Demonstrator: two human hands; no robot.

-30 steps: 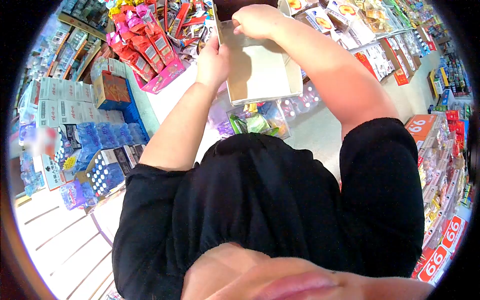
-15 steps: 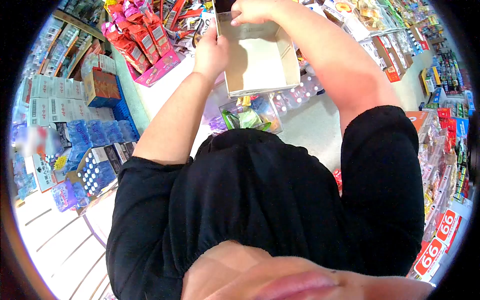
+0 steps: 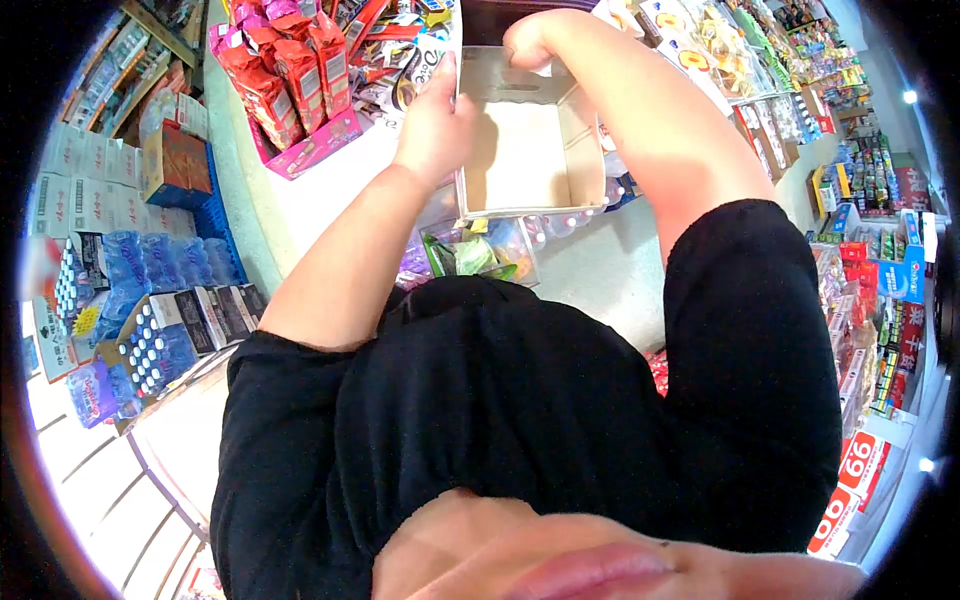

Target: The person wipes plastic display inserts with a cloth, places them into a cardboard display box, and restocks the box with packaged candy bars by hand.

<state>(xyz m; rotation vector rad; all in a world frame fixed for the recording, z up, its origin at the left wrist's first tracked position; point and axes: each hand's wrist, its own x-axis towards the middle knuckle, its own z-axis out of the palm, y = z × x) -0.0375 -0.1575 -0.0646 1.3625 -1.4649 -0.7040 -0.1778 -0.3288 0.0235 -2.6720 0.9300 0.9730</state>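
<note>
An open cardboard box [image 3: 530, 135], pale and bare inside, is tilted towards me at the top of the view. My left hand [image 3: 438, 125] is closed on its left wall, thumb up along the outside. At the far end of the box, my right hand [image 3: 532, 42] has its fingers curled in over the far wall; the fingertips are partly hidden. Left of the box lie chocolate packets [image 3: 425, 65], and a pink display box [image 3: 315, 140] holds upright red packets [image 3: 290, 85].
Below the box are a clear bin [image 3: 480, 250] of colourful packets and several capped bottles [image 3: 560, 225]. Bottle packs [image 3: 165, 265] and stacked cartons [image 3: 110, 185] stand at left. Bagged snacks [image 3: 725, 45] lie at upper right. Shelves with price signs [image 3: 855, 465] line the right.
The view has shifted slightly. The box sits a little lower and more to the right, with both hands still at it. My right hand has moved a little right along its far end.
</note>
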